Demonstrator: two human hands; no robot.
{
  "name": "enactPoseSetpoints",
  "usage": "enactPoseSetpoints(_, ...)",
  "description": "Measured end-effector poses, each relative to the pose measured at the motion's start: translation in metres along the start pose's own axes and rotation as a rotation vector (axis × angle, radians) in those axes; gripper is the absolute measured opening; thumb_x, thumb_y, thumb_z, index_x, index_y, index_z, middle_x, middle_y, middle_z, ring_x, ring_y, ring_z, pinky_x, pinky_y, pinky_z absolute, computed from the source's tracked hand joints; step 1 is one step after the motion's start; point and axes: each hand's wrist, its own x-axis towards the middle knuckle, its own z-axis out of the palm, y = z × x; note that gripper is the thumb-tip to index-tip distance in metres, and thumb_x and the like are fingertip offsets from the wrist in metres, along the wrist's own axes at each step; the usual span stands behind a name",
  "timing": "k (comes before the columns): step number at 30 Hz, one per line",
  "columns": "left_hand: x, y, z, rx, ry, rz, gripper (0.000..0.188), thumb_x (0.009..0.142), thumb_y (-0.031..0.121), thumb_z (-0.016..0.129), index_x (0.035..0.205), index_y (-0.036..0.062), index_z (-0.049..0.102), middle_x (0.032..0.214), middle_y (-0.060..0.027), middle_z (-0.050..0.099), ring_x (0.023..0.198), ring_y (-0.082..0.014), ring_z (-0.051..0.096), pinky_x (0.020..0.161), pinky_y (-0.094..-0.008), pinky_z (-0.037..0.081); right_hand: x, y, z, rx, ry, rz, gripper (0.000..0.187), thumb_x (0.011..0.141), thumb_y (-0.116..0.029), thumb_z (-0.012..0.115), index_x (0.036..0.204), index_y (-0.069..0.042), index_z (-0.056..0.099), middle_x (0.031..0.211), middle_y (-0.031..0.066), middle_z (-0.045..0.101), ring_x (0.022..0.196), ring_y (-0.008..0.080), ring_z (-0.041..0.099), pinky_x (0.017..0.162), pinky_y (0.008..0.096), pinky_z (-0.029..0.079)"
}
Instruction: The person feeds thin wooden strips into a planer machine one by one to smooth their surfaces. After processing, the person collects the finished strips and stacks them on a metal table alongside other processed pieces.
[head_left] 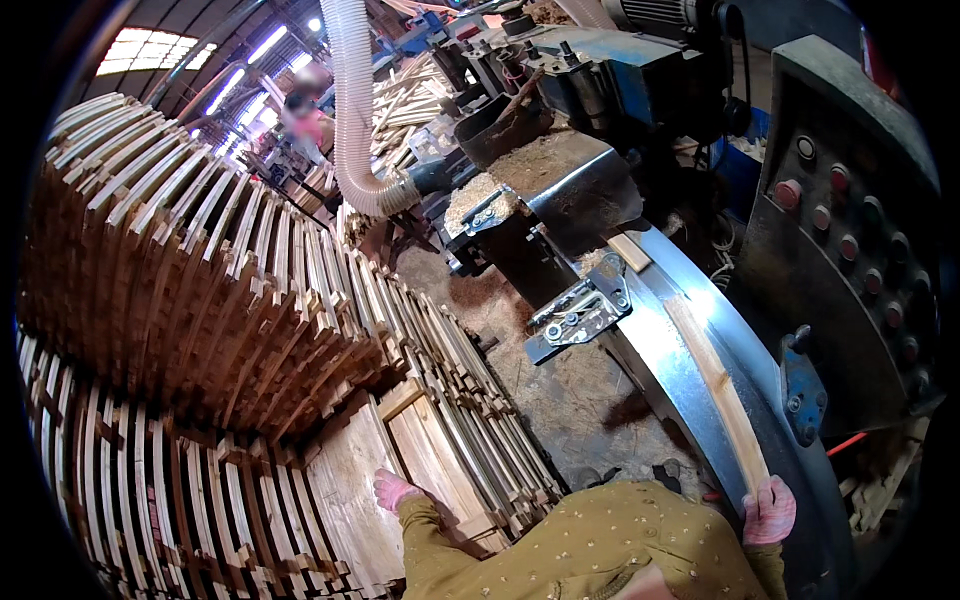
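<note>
A long pale wooden strip [716, 376] lies along the shiny metal bed [665, 345] of a woodworking machine. My right hand [768, 512], in a pink striped glove, grips its near end. Ahead of it, a second wooden piece [630, 252] sits partly under the machine's dark metal hood [588, 190]. My left hand [394, 490], in a similar glove, is at the light wooden panel [352, 480] in the stack on my left. Its fingers look extended, with nothing visible in them; whether they touch the panel is hard to tell.
Tall stacks of wooden pieces [190, 220] fill the left side. A blue-based guide bracket [585, 308] and a blue clamp [803, 390] flank the bed. At right stands a control panel [845, 225] with buttons. A ribbed hose [352, 110] hangs behind; farther back is another person [305, 120].
</note>
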Motion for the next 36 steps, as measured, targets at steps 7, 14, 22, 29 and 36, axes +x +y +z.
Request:
enactPoseSetpoints(7, -0.041, 0.012, -0.033, -0.149, 0.049, 0.327, 0.064, 0.086, 0.009, 0.063, 0.140, 0.0038, 0.031, 0.141, -0.0166, 0.043, 0.126, -0.0288, 0.047, 0.103, -0.0408, 0.041, 0.138, -0.029, 0.053, 0.256, 0.241, -0.245, 0.024, 0.073, -0.014, 0.065, 0.095, -0.005, 0.065, 0.105, 0.0133, 0.058, 0.102, 0.0366, 0.056, 0.088, 0.0467, 0.049)
enactPoseSetpoints(14, -0.109, 0.069, -0.162, -0.885, 0.367, 0.925, 0.081, 0.072, -0.001, 0.060, 0.143, -0.0119, 0.023, 0.138, -0.0332, 0.040, 0.132, -0.0419, 0.039, 0.115, -0.0440, 0.029, 0.253, -0.065, 0.124, 0.484, 0.428, -0.377, 0.015, 0.074, -0.007, 0.067, 0.088, -0.005, 0.066, 0.098, 0.0099, 0.062, 0.091, 0.0318, 0.061, 0.081, 0.0417, 0.051)
enactPoseSetpoints(22, -0.245, 0.244, -0.251, -1.870, -0.031, 1.056, 0.084, 0.080, 0.016, 0.068, 0.145, 0.0062, 0.016, 0.126, -0.0226, 0.047, 0.103, -0.0289, 0.057, 0.089, -0.0391, 0.051, 0.227, -0.166, 0.082, 0.842, -0.082, -0.566, 0.068, 0.081, -0.046, 0.071, 0.125, 0.003, 0.054, 0.120, 0.0164, 0.061, 0.107, 0.0244, 0.060, 0.095, 0.0386, 0.046)
enactPoseSetpoints(29, -0.357, 0.289, -0.171, -1.720, -1.373, 0.958, 0.064, 0.088, 0.019, 0.067, 0.138, -0.0046, 0.035, 0.111, -0.0138, 0.055, 0.097, -0.0195, 0.057, 0.087, -0.0329, 0.051, 0.081, 0.000, 0.009, 0.259, 0.001, -0.207, 0.043, 0.074, -0.019, 0.068, 0.112, 0.000, 0.061, 0.111, 0.0234, 0.060, 0.093, 0.0419, 0.058, 0.083, 0.0464, 0.048)
enactPoseSetpoints(36, -0.306, 0.276, -0.114, -1.613, -1.136, 0.960, 0.054, 0.092, 0.011, 0.062, 0.139, -0.0005, 0.037, 0.129, -0.0170, 0.052, 0.115, -0.0261, 0.054, 0.098, -0.0370, 0.047, 0.040, 0.013, -0.019, -0.108, 0.152, -0.162, 0.038, 0.086, -0.023, 0.063, 0.117, -0.001, 0.059, 0.109, 0.0201, 0.061, 0.087, 0.0360, 0.060, 0.079, 0.0448, 0.051)
